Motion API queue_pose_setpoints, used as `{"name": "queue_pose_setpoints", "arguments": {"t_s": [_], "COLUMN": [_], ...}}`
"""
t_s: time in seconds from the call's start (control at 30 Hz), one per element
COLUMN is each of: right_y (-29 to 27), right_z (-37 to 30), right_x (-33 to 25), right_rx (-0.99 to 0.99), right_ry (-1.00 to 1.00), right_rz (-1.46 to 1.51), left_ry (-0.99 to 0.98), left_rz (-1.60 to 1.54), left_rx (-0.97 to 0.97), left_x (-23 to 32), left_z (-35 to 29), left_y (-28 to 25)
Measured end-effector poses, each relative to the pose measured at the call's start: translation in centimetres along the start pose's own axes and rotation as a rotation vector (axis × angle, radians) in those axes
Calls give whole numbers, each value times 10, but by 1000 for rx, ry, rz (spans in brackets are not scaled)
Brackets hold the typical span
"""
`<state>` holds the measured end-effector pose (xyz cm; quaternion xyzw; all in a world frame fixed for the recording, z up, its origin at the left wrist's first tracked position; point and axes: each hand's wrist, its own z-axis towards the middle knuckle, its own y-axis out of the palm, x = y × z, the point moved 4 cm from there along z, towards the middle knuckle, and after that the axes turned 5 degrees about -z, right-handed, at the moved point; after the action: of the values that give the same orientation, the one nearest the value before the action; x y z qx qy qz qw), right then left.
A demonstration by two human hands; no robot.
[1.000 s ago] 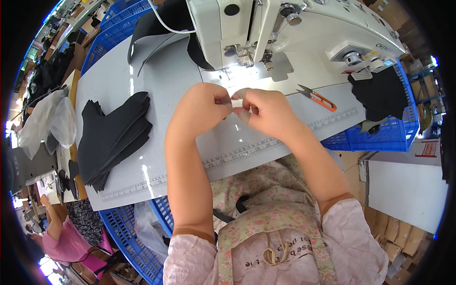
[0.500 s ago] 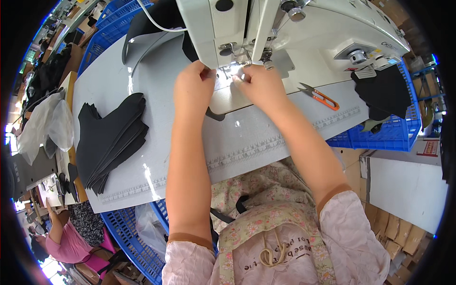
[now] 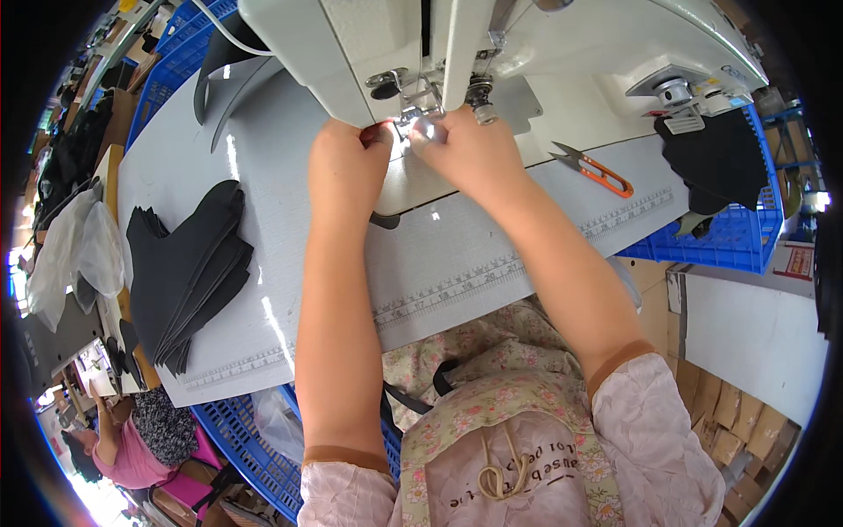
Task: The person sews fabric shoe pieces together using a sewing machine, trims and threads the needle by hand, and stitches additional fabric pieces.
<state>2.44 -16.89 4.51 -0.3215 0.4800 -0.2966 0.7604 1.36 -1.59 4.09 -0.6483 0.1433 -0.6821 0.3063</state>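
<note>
Both hands are up at the needle area of a white sewing machine [image 3: 386, 44], under its bright lamp. My left hand [image 3: 349, 171] is closed in a pinch just left of the presser foot. Close by on the right, my right hand [image 3: 474, 156] pinches with thumb and forefinger; its fingertips nearly meet the left ones. Whatever lies between the fingers is too small and washed out by glare to make out. A rounded black tab [image 3: 385, 220] shows beside my left wrist. Orange-handled thread snips [image 3: 597, 171] lie on the table to the right of my right forearm.
A fanned stack of black cut pieces [image 3: 189, 272] lies on the grey table [image 3: 281, 211] at left. A ruler strip [image 3: 474, 283] runs along the front edge. Blue crates [image 3: 694, 241] stand around the table, one with black pieces [image 3: 716, 162] above it. A co-worker [image 3: 145, 443] sits at lower left.
The view has shifted, so the machine head and cut pieces appear further left. My hands stay at the needle area, with their fingertips drawn closer together.
</note>
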Motion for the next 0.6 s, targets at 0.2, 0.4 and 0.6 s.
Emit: {"name": "queue_pose_setpoints", "arguments": {"t_s": [0.2,0.4,0.6], "right_y": [2,1,2], "right_z": [2,2,2], "right_x": [1,0,1], "right_rx": [29,-5,52], "right_ry": [-18,23,-29], "right_rz": [6,24,-11], "left_ry": [20,71,68], "left_rz": [-38,14,53], "left_rx": [11,23,15], "left_x": [4,2,2], "left_z": [-2,-1,-1], "left_y": [-1,-1,-1]}}
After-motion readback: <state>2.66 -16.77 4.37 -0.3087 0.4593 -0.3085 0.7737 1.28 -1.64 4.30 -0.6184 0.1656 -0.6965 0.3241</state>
